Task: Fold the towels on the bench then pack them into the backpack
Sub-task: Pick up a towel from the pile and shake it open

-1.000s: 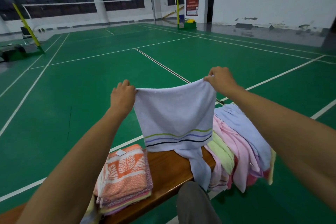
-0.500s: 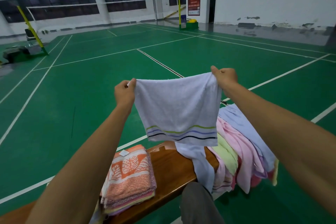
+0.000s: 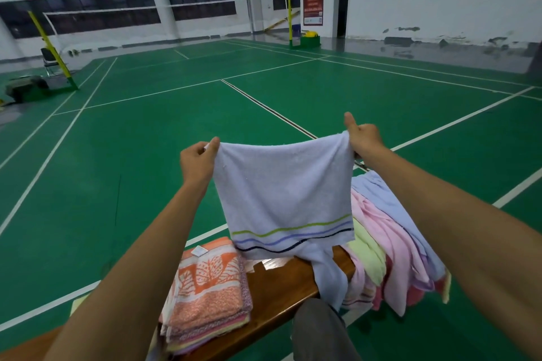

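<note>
A pale blue-white towel (image 3: 281, 184) with green, blue and dark stripes hangs doubled in the air above the wooden bench (image 3: 281, 287). My left hand (image 3: 196, 161) pinches its upper left corner, and my right hand (image 3: 363, 138) grips the upper right corner with the thumb sticking up. The towel's lower end trails down onto the bench. A stack of folded towels (image 3: 211, 293), orange leaf pattern on top, lies on the bench to the left. A heap of unfolded towels (image 3: 390, 243) in pink, light green and pale blue drapes over the bench's right end. No backpack is in view.
My knee (image 3: 319, 328) in grey trousers shows at the bottom, in front of the bench. Green badminton court floor with white lines stretches beyond. Net posts (image 3: 52, 47) and a chair stand far left, and a white wall with a doorway (image 3: 343, 3) is at the back.
Both hands have lifted the towel slightly and stretched it wider. My right thumb now sticks up from the corner. The folded stack and the heap have not moved.
</note>
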